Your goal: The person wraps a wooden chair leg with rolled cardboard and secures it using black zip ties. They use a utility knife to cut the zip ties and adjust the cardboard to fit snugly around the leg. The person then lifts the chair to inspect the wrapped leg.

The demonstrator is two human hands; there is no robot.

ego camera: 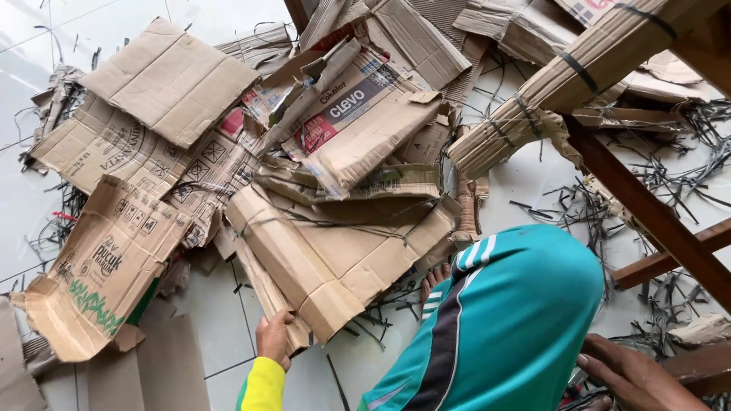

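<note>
My left hand [272, 339], in a yellow sleeve, grips the near corner of a large flattened brown cardboard box [335, 259] that lies on the pile. My right hand [630, 374] is at the bottom right with its fingers stretched out and apart, resting low beside a dark wooden piece [700, 364]; nothing shows in its grasp. My knee in teal trousers with white stripes [502, 320] fills the space between the hands. Toes of a bare foot [434, 278] peek out under the cardboard's edge.
Several flattened, torn cardboard boxes [167, 76] cover the white tiled floor [221, 320]. A rolled cardboard bundle tied with black straps [563, 76] leans at the upper right. A brown wooden frame [647, 213] crosses the right side. Cut black strap pieces [685, 175] litter the floor.
</note>
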